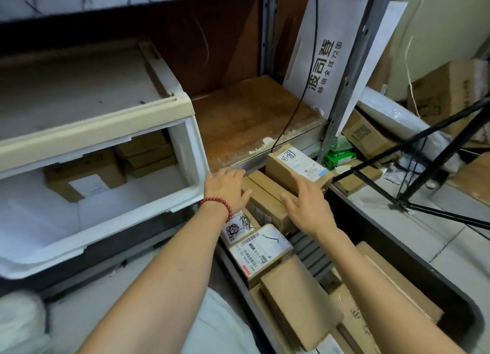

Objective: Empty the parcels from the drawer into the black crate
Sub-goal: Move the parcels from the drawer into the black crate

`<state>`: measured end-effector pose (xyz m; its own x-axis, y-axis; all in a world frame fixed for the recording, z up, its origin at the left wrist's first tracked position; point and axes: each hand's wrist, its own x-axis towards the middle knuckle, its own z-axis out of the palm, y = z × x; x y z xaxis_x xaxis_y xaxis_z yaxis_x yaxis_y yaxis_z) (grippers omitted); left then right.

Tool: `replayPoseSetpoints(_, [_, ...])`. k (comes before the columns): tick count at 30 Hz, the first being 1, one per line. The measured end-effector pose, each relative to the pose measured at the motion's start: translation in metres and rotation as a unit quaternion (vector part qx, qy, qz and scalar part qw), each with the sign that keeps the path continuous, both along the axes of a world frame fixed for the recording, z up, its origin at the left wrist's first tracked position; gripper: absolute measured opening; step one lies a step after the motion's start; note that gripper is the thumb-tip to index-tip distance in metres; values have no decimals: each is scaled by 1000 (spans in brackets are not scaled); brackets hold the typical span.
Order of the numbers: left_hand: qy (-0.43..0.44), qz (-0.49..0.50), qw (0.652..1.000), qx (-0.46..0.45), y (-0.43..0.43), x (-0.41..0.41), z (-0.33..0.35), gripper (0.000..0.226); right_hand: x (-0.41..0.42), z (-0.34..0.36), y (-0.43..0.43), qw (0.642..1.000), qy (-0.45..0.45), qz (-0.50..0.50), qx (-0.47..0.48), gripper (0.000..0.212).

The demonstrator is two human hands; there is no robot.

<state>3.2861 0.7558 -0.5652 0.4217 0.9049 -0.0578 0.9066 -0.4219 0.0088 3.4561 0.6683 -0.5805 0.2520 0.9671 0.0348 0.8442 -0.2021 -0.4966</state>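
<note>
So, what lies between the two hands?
In the head view, a long brown cardboard parcel lies between the left hand and right hand, inside the black crate.

The drawer (195, 152) runs off the left edge, and the cream frame (92, 139) above it hides the tops of the parcels (84, 177) inside. The black crate (397, 250) is cut off at the bottom edge. The left hand (228, 189) and right hand (309, 205) cover parts of the boxes (265, 194) beneath them. Whether either hand touches the boxes is unclear. The left fingers (233, 172) are blurred. Print on the labelled box (261, 250) is too small to read.
</note>
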Motion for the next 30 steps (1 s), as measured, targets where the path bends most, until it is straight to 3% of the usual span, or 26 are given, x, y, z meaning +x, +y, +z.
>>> replayPoseSetpoints(5, [22, 56, 998, 12, -34, -71, 22, 50, -52, 29, -10, 992, -69, 101, -21, 56])
replayPoseSetpoints(9, [-26, 121, 992, 29, -64, -144, 42, 47, -104, 51, -9, 980, -79, 179, -32, 57])
replayPoseSetpoints(16, [27, 210, 975, 74, -121, -268, 62, 54, -215, 88, 4, 943, -74, 318, -57, 62])
replayPoseSetpoints(25, [-14, 295, 954, 60, -115, -319, 64, 54, -300, 82, 18, 922, -101, 366, -79, 66])
replayPoseSetpoints(30, [18, 265, 963, 53, -90, -319, 44, 61, -312, 65, 36, 929, -114, 342, -78, 66])
